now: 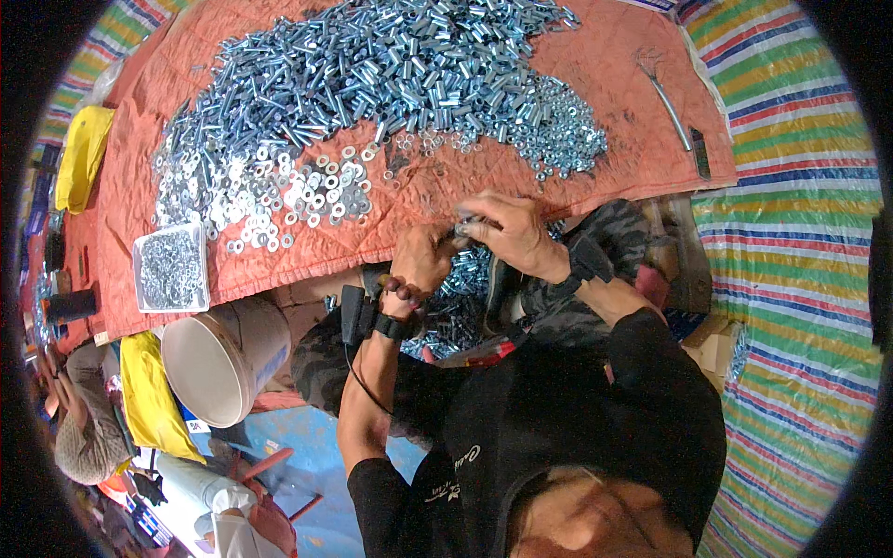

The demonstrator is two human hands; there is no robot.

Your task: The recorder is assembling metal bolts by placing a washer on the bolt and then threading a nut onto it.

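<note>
My left hand (424,259) and my right hand (513,238) meet at the near edge of the red quilted cloth (642,139). Both have their fingers pinched together at the fingertips. Something small and metallic seems to be between them, but its kind is hidden. Below them, between my knees, lies a pile of assembled-looking metal fasteners (458,321). On the cloth beyond spreads a large heap of shiny bolts and metal sleeves (400,70). Flat washers (321,192) lie scattered at its near left, and hex nuts (563,130) at its right end.
A clear tub (173,302) of small metal pieces stands on the cloth's left corner. Beside it on the floor is a white bucket (200,358). A metal rod tool (672,113) lies at the right. Striped sheeting (791,251) covers the right side. Another person (88,437) is at far left.
</note>
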